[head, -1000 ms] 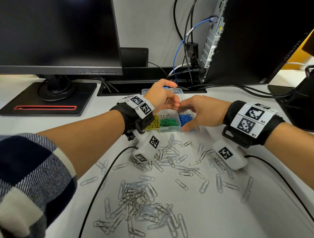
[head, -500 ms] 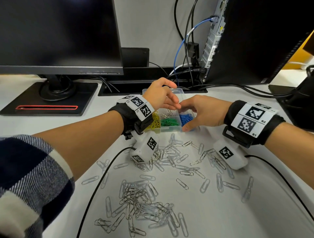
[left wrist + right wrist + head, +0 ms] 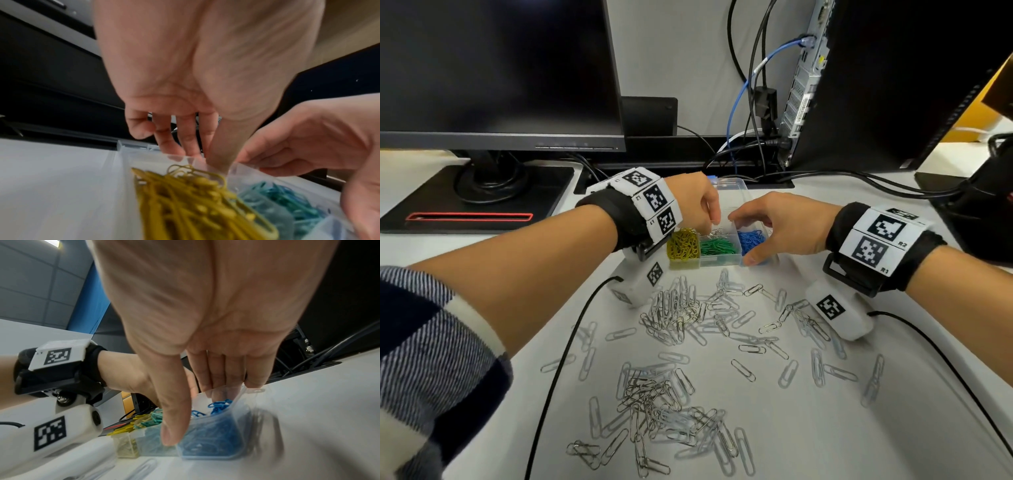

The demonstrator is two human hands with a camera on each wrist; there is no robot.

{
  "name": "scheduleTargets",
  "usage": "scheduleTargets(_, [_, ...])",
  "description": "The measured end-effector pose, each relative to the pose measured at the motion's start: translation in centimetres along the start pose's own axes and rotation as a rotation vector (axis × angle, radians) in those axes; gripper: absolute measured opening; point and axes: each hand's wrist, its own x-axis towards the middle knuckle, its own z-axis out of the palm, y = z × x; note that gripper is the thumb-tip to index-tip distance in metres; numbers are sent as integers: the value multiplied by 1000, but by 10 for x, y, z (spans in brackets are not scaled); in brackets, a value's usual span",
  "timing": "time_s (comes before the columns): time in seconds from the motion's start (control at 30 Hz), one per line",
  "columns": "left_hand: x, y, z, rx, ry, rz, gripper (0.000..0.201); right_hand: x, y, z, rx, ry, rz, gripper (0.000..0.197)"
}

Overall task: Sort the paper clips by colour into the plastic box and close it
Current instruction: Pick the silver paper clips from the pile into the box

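The clear plastic box (image 3: 719,263) stands on the white desk with yellow clips (image 3: 683,245), green clips (image 3: 719,246) and blue clips (image 3: 751,238) in its front compartments and silver clips (image 3: 717,233) in one behind. My right hand (image 3: 743,238) grips the box at its blue end, thumb on the front wall, fingers curled over the far clear edge (image 3: 242,391). My left hand (image 3: 710,216) hangs over the back compartment, fingers (image 3: 170,146) pointing loosely down at the rim. I see nothing between them. Its lid (image 3: 729,185) lies open behind the hands.
Many loose silver clips (image 3: 681,315) lie on the desk in front of the box, with a denser heap (image 3: 654,401) nearer me. A monitor stand (image 3: 482,192) is at the back left, and a computer case (image 3: 876,85) with cables at the back right. Wrist-camera cables cross the desk.
My left hand's fingers have come away from the right hand's fingertips and now point down over the back compartment. The right hand has stayed on the box.
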Motion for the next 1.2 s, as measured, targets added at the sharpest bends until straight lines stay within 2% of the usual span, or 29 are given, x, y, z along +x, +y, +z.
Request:
scheduleTargets(0.37, [8, 8, -9, 71, -57, 11, 16, 0, 1, 0, -3, 1, -3, 73])
scheduleTargets(0.73, [6, 10, -6, 125, -22, 19, 11, 0, 3, 0, -20, -9, 8, 73])
scheduleTargets(0.83, [-1, 10, -9, 111, 34, 17, 13, -4, -1, -1, 68, -38, 8, 74])
scheduleTargets(0.9, [-11, 13, -16, 108, 115, 29, 15, -13, -1, -5, 202, 67, 5, 61])
scheduleTargets(0.97, [-27, 16, -25, 77, 155, 78, 14, -32, -4, -11, 208, 282, -8, 33])
scheduleTargets(1.0, [-36, 18, -27, 59, 145, 104, 13, -43, -6, -12, 155, 338, -9, 20])
scheduleTargets(1.07, [-57, 21, -26, 64, 75, 122, 8, -63, -13, -8, 35, 256, -28, 8])
scheduleTargets(1.13, [-72, 22, -17, 122, -7, 110, 6, -71, -21, 6, -92, 105, -23, 10])
scheduleTargets(1.2, [-80, 21, -6, 163, -41, 97, 9, -69, -27, 17, -166, 65, 12, 17])
